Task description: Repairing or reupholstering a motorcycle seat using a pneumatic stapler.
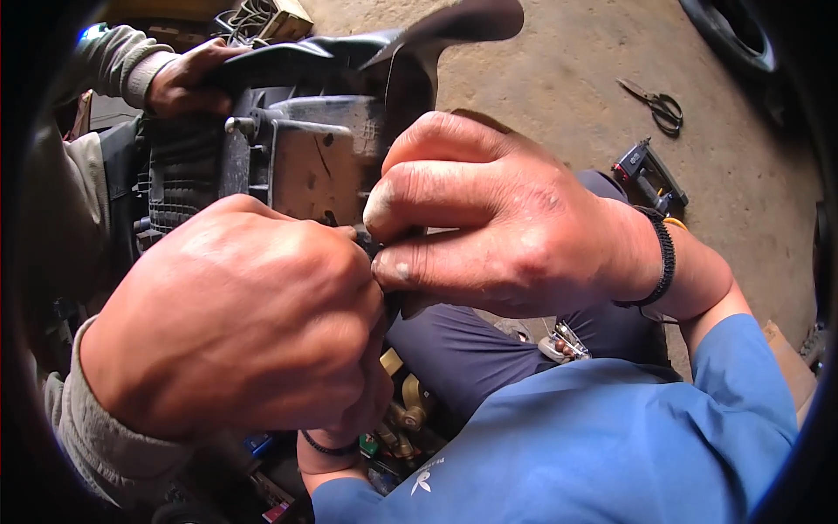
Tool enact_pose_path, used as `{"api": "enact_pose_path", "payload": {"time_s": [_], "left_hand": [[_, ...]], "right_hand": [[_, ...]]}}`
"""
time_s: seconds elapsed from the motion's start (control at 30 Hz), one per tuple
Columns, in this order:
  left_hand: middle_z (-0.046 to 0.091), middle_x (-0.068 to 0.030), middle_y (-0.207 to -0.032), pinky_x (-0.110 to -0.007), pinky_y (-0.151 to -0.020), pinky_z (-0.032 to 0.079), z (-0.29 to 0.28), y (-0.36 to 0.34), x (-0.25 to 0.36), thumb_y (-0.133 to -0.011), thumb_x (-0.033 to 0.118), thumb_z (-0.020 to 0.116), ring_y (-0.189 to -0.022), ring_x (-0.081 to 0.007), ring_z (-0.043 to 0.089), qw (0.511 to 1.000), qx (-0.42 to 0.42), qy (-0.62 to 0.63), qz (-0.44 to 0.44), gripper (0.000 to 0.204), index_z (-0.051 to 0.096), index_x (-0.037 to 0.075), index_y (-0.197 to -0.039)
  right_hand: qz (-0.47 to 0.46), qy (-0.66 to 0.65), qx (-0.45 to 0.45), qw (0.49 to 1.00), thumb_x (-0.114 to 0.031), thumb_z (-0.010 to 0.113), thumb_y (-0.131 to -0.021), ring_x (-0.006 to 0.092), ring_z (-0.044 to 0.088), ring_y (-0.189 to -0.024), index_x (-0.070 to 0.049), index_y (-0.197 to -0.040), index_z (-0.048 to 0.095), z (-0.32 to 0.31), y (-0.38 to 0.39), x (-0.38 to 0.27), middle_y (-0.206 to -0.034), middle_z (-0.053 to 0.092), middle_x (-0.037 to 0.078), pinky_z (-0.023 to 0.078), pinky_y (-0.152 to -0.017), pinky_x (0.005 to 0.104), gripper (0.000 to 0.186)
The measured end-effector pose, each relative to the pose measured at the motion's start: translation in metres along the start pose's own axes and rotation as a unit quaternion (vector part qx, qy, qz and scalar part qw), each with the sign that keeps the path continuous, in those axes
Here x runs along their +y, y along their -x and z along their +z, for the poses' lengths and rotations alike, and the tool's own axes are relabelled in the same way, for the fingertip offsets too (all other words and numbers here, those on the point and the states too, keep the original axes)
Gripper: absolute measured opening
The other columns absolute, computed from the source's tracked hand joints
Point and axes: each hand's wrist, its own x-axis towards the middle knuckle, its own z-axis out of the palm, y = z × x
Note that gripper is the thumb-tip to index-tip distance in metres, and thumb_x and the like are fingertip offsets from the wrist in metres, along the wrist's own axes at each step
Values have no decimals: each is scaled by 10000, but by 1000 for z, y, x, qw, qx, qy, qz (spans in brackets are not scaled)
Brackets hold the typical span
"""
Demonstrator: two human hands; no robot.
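Note:
A black plastic seat base (258,140), underside up, lies between me and a person at the left; a loose black cover (471,22) curls past its far edge. My right hand (515,214) reaches over its near right side, thumb and fingers pinched together on the dark edge of the cover, partly hidden by the fingertips. The other person's hand (253,323), in a grey cuff, is closed right against my fingertips and blocks the view. Behind it only part of my left hand (374,397) shows, its fingers hidden. The person's other hand (190,80) grips the far left edge.
On the concrete floor to the right lie scissors (656,106) and a black staple gun (650,170). A tyre (742,35) is at the far right. Coiled cables and a box (284,17) sit at the back left. Metal parts (406,415) lie below the hands.

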Motion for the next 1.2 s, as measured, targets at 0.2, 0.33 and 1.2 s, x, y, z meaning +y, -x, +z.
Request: {"api": "enact_pose_path", "payload": {"time_s": [0.2, 0.33, 1.2], "left_hand": [[585, -53, -790, -414, -638, 602, 8, 1, 1, -690, 235, 843, -740, -252, 712, 989, -16, -133, 69, 257, 713, 90, -858], [578, -57, -811, -412, -642, 581, 16, 6, 2, -721, 259, 821, -757, -261, 688, 999, 24, -3, -26, 284, 746, 80, -929], [656, -141, -1344, -506, -987, 569, 146, -15, 68, -871, 120, 749, -1178, -349, 714, 803, 526, -96, -262, 411, 833, 100, -1273]], "right_hand": [[100, 25, -11, 995, -107, 868, -863, 299, 719, -1090, -47, -1187, 829, -50, 24, -2, -1214, 768, 116, 603, -922, 392, 332], [307, 237, 90, 917, -41, 853, -976, 237, 745, -1097, -54, -1306, 822, -153, 128, 14, -1250, 800, 112, 602, -963, 356, 331], [764, 13, 110, 636, -168, 836, -941, 122, 607, -808, -10, -1319, 708, -204, 368, 38, -923, 660, -15, 539, -743, 328, 430]]}}
